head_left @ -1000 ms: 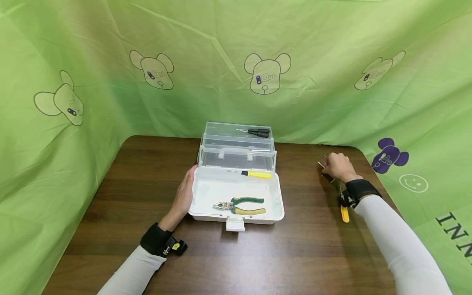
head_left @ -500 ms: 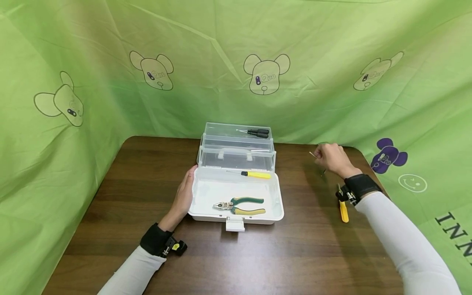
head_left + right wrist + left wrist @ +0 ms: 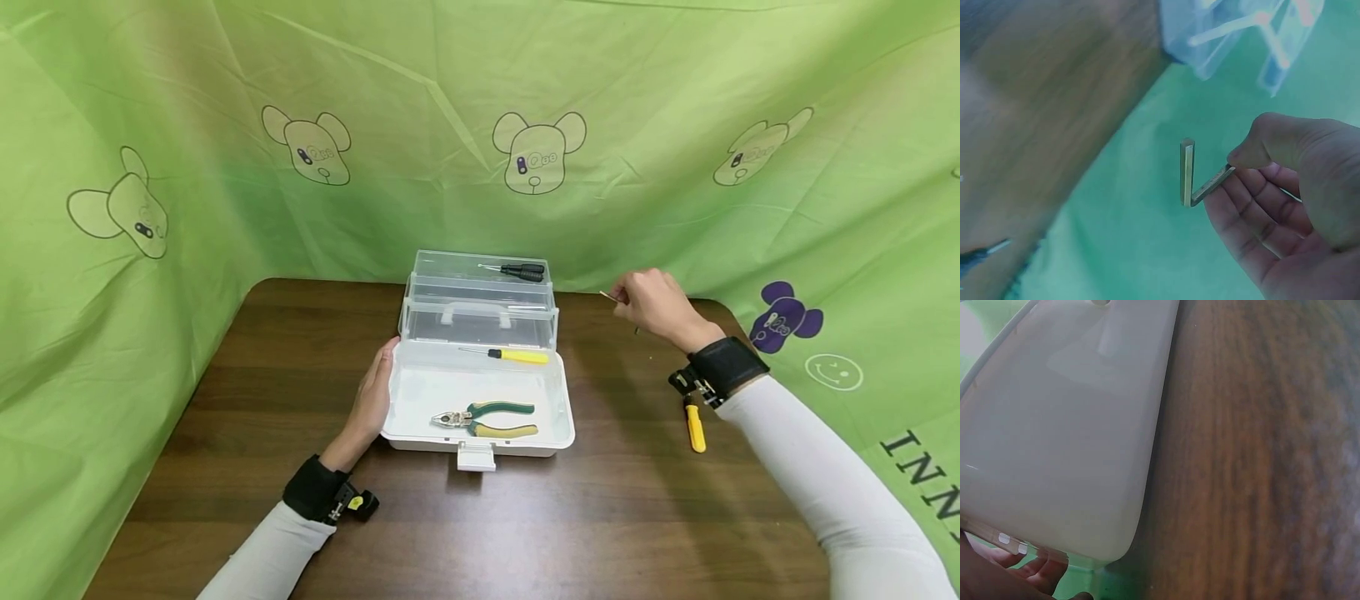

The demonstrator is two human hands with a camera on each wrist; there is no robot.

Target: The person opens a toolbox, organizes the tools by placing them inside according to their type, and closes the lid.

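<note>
In the head view my left hand (image 3: 369, 400) lies along the left side of a white toolbox (image 3: 480, 447), thumb at its rim. The left wrist view shows that hand's fingertips (image 3: 1047, 575) at the box's corner. My right hand (image 3: 660, 307) is raised over the right rear of the table, pinching an L-shaped hex key (image 3: 1210, 185) between thumb and fingers; one arm of the key sticks out past the fingertips. Inside the box lie combination pliers (image 3: 487, 418) with green and yellow handles and a yellow screwdriver (image 3: 517, 356).
Clear tiered trays (image 3: 480, 321) stand folded out at the box's back; the top one bears black-handled screwdrivers (image 3: 522, 271). Another yellow-handled screwdriver (image 3: 695, 427) lies on the wooden table (image 3: 622, 517) under my right wrist. A green curtain (image 3: 420, 167) encloses the table's far side.
My right hand has lifted from the table's right side and moved left and back with the hex key. More of the screwdriver beneath the wrist shows. My left hand stays on the toolbox.
</note>
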